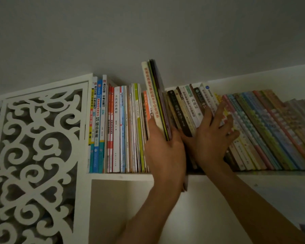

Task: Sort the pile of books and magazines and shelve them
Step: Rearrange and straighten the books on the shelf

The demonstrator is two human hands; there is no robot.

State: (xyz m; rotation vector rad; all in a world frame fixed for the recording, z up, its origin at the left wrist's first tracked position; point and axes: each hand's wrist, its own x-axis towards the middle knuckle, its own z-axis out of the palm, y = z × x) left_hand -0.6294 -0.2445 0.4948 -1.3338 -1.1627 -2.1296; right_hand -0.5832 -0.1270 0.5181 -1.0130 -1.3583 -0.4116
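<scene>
A white top shelf (120, 176) carries a long row of books. My left hand (164, 152) grips a thin stack of tall books (155, 95) with a cream spine and dark covers; the stack sticks up above the row, its lower end in a gap. My right hand (211, 136) lies flat with spread fingers against the leaning books (188, 110) to the right of that gap, pressing on their spines. Upright books (116, 129) stand to the left of the gap. Colourful thin books (264, 131) lean rightward further along.
A white carved lattice panel (33, 155) closes the shelf's left side. The ceiling hangs close above the books. Below the shelf board is a white compartment (116, 208). The light is dim.
</scene>
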